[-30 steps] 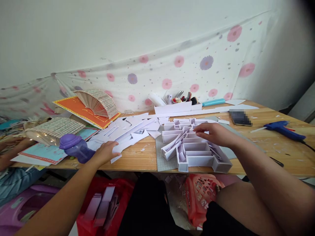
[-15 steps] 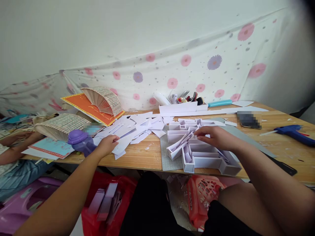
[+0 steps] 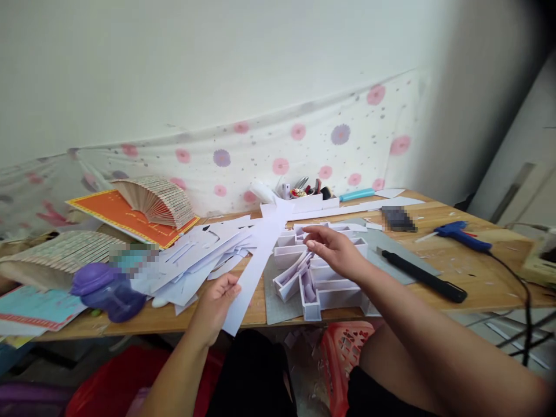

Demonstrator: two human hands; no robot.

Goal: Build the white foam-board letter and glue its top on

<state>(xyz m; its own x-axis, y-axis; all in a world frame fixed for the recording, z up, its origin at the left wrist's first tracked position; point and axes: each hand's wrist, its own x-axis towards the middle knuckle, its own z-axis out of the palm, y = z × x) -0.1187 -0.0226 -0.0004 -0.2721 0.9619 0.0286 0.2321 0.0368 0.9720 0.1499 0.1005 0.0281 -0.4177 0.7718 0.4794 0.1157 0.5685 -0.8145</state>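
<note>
Left hand (image 3: 218,302) is pinching white strip (image 3: 257,260) by desk's (image 3: 490,284) front edge; right hand (image 3: 336,249), half-spread, is overhanging compartments (image 3: 341,300); orange card (image 3: 113,213) is bearing illegible lettering.

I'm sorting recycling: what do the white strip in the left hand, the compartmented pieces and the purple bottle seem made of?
White strip in the left hand: card or thin board, matte, judging by its flat, glare-free face. Compartmented pieces: probably similar board, matte, with thin, straight walls. Purple bottle: likely smooth plastic, with a translucent body and more opaque lid.
</note>
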